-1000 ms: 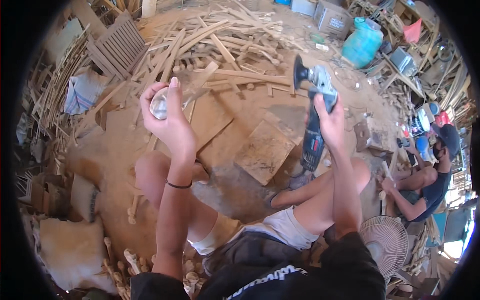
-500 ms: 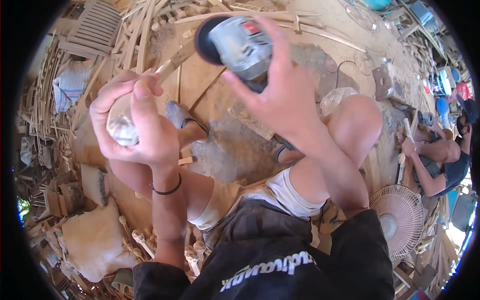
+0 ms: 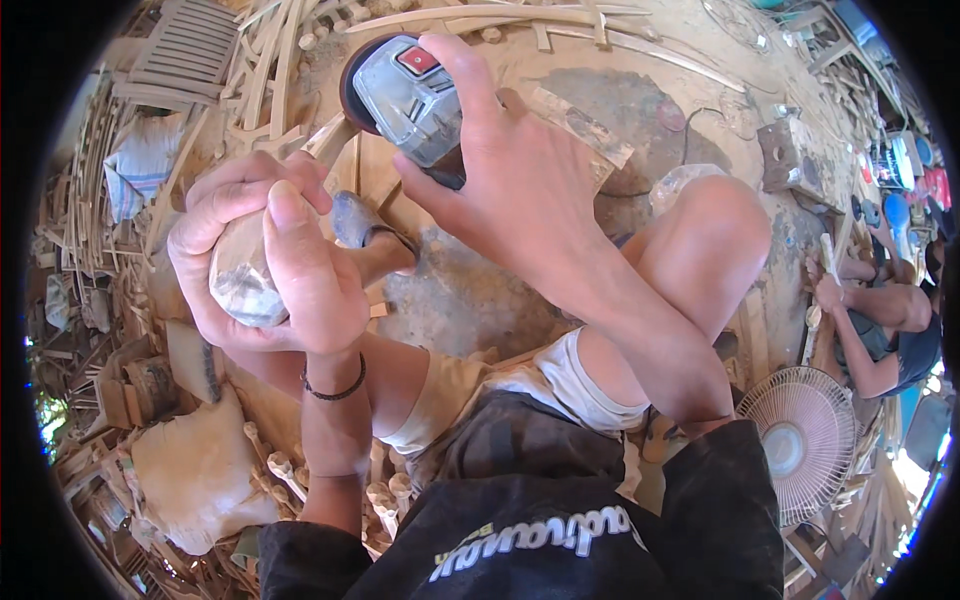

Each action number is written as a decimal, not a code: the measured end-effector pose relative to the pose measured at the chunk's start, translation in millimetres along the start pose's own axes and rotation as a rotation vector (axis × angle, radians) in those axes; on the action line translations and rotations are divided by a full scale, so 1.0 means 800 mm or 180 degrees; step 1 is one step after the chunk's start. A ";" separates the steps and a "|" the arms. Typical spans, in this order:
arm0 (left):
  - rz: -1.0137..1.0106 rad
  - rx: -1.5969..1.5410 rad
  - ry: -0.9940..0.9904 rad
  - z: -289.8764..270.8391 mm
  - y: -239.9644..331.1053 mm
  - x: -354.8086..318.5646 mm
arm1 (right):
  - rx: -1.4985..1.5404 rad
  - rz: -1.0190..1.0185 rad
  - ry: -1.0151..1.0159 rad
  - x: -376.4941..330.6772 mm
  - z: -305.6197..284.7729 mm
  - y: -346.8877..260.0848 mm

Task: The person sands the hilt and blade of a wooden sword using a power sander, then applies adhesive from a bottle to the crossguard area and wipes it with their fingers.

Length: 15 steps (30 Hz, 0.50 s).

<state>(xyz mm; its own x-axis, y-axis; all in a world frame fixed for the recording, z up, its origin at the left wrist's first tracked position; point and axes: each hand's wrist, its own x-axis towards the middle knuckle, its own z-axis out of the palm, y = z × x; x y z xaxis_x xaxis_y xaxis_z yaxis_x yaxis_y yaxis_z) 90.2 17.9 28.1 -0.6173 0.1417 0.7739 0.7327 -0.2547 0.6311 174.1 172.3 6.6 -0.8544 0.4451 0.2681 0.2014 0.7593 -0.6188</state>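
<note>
My left hand [image 3: 318, 280] is wrapped round a carved wooden piece [image 3: 243, 275]. Its thick, faceted end faces me, and a narrower wooden part shows beyond my fingers, near the disc. In my right hand [image 3: 530, 175] is an angle grinder [image 3: 410, 110] with a clear, dusty housing and a red patch on top. The grinder's dark round disc [image 3: 358, 85] is at that narrower part; whether they touch I cannot tell. My right palm hides much of the grinder's body.
Long wooden strips [image 3: 500, 15] lie on the floor ahead. A round fan [image 3: 795, 450] stands at my right, below another person [image 3: 870, 330] holding a pale stick. Several carved wooden pieces [image 3: 285, 470] lie at my lower left. A wooden block [image 3: 790, 165] sits far right.
My right hand has brought the angle grinder left and slightly down, closer to the wooden piece. My left hand has shifted slightly down and left, still holding the piece.
</note>
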 end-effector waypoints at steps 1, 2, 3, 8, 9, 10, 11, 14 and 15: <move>0.0010 -0.0041 -0.0024 0.001 0.000 0.000 | 0.0022 0.0035 -0.0049 0.000 0.000 0.000; 0.0037 -0.0090 -0.0037 0.002 0.000 0.000 | -0.0050 0.0014 0.0001 0.000 0.000 -0.001; 0.0027 -0.0068 -0.0040 0.004 0.001 0.000 | -0.0121 -0.0008 0.0053 0.000 -0.001 -0.001; -0.0051 0.0041 0.0014 0.006 0.003 -0.005 | -0.0427 0.0161 0.0130 0.002 -0.005 0.005; -0.0019 0.0103 0.0028 0.006 0.004 -0.004 | -0.0545 0.0159 0.0259 0.003 -0.006 0.006; 0.0050 0.0110 -0.0007 0.006 0.003 -0.003 | -0.0666 0.0163 0.0386 0.004 -0.007 0.007; 0.0103 0.0100 -0.0022 0.005 0.003 -0.001 | -0.0515 0.0089 0.0440 0.004 -0.007 0.008; 0.0211 -0.0004 0.0056 0.008 0.001 0.003 | -0.0143 -0.0048 0.0483 0.002 -0.005 0.007; 0.0152 0.0011 0.0117 0.009 0.002 0.004 | -0.0067 -0.0056 0.0408 0.000 -0.004 0.006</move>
<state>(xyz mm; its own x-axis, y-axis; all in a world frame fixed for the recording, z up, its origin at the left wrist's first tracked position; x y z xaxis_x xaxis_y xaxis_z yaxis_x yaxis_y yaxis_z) 91.2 24.5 31.6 -0.5915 0.0943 0.8008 0.7627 -0.2569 0.5936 176.8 177.3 5.9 -0.7899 0.4878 0.3718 0.1981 0.7766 -0.5980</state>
